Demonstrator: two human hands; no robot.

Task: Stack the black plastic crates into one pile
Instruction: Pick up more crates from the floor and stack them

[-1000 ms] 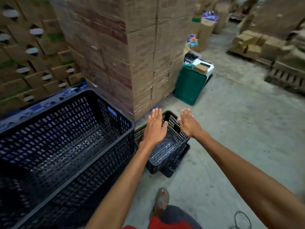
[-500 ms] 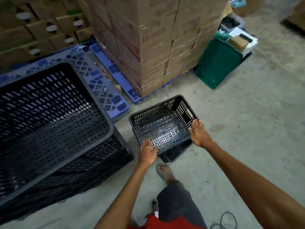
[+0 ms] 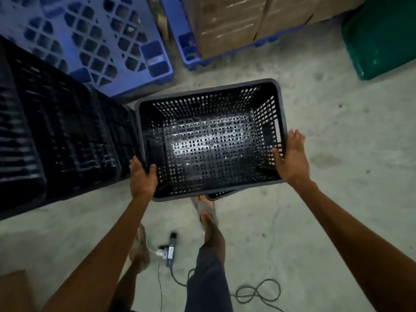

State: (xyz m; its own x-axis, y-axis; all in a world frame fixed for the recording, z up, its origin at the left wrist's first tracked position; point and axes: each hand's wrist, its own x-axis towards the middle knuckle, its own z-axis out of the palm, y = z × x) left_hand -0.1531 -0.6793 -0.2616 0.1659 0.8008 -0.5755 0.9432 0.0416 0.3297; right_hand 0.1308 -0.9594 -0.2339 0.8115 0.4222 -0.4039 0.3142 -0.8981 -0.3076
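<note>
A small black perforated crate (image 3: 211,140) sits in the middle of the view, its open top facing me. My left hand (image 3: 143,177) grips its near-left corner, thumb over the rim. My right hand (image 3: 290,158) is pressed on its right end below the handle slot, thumb inside the rim. Beneath its near edge shows a sliver of another black crate (image 3: 219,195). A pile of large black crates (image 3: 54,140) stands to the left, touching the small crate's left side.
Two blue plastic pallets (image 3: 94,39) lie beyond the crates, the right one bearing cardboard boxes (image 3: 243,21). A green bin (image 3: 382,37) is at the upper right. My sandalled feet (image 3: 207,210), a cable (image 3: 254,293) and a small device (image 3: 170,248) are on the concrete floor.
The view has tilted down and drawn close to the small crate. Both hands went from hovering over it to gripping its left corner and right end.
</note>
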